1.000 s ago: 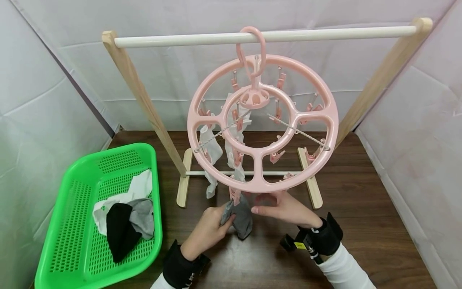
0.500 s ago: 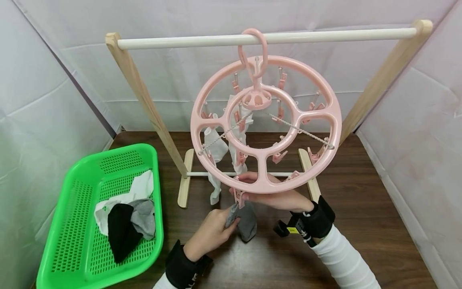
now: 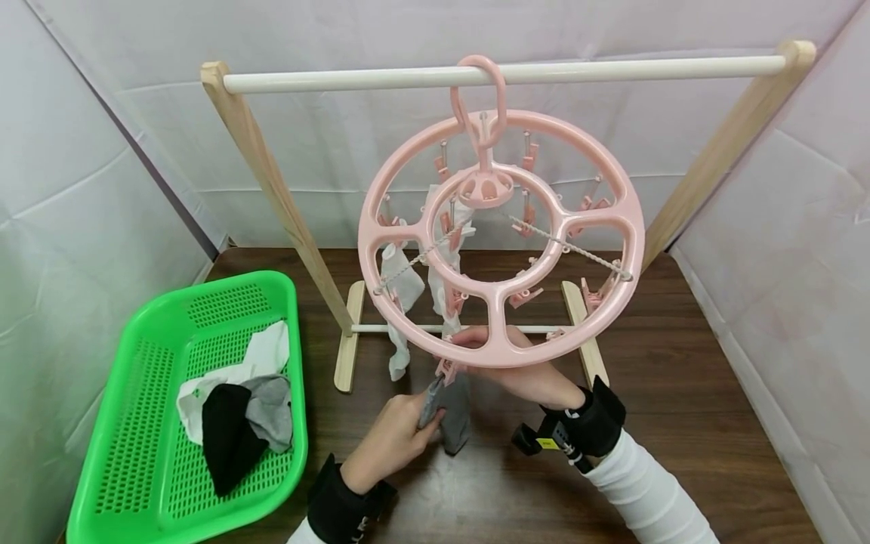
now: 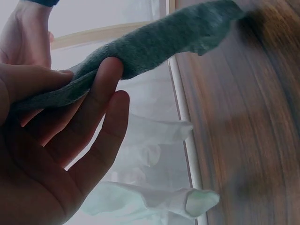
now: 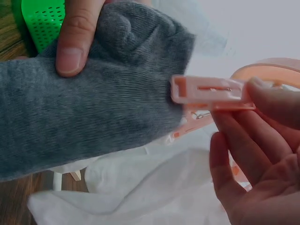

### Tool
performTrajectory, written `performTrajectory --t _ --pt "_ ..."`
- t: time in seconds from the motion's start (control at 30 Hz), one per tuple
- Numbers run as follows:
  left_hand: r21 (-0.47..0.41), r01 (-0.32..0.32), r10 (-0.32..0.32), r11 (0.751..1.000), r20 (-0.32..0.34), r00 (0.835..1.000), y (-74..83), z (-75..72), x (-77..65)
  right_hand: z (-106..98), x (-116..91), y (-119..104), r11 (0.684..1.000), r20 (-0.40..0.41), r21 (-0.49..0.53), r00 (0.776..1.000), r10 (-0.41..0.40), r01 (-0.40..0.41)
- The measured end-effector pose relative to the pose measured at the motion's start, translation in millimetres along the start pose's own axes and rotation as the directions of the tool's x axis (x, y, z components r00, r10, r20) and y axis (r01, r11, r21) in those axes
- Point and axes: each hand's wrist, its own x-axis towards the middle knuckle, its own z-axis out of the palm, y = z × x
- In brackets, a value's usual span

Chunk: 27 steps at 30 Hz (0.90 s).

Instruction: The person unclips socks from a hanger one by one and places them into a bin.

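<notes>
Right wrist view: grey sock [image 5: 108,98], fine-ribbed soft knit, held up off table [image 3: 680,393], one edge at mouth of pink clip [image 5: 208,91]; whether clip bites the cloth, can't tell; L hand [image 3: 390,438] pinches sock betw. thumb & fingers, presumably to keep that edge flat & steady; R hand [image 3: 533,384] pinches clip's other end, prob. to work its mouth; hands near ea. other, not touching; clip is smooth slotted plastic, below rim of ring hanger [image 3: 508,357], pink, glossy, spoked; hanger hooks over white rail [image 3: 612,73], approx. mid-span, evidently so clips hang free; white socks [image 3: 408,291], limp, hang on hanger's L side; green basket [image 3: 299,378], perforated plastic, L of hanger, holds black cloth [image 3: 229,434] etc., handy for L hand.
</notes>
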Motion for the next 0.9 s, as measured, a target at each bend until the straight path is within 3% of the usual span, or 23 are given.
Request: performTrajectory --t 0.17,0.23,0.43,0.53,0.7,0.9 --pt "0.022 0.016 -0.017 1.000 0.026 1.000 -0.6 0.4 -3.3 2.4 -0.2 0.2 0.986 0.009 0.122 0.993 -0.115 0.113" --pt "0.027 0.013 -0.014 1.000 0.022 1.000 -0.3 -1.0 -5.0 2.1 -1.8 0.4 0.987 -0.014 0.106 0.992 -0.123 0.124" --pt "0.051 0.011 -0.010 0.999 -0.010 1.000 0.6 -8.8 -12.0 1.6 -7.1 -0.1 0.997 -0.118 -0.067 0.992 -0.046 0.038" --pt "0.073 0.012 -0.009 0.997 -0.037 0.999 1.0 -15.3 -16.2 1.5 -9.2 0.8 0.996 -0.158 -0.089 0.987 0.002 -0.016" --pt "0.101 0.002 0.014 0.995 -0.160 0.987 0.8 -30.9 -22.4 -0.6 -12.4 1.7 0.995 -0.170 -0.087 0.985 0.031 -0.046" --pt "0.149 0.007 0.044 0.989 -0.338 0.940 0.0 -54.7 -31.2 -5.1 -16.6 1.9 0.996 -0.148 -0.082 0.988 -0.046 0.034"
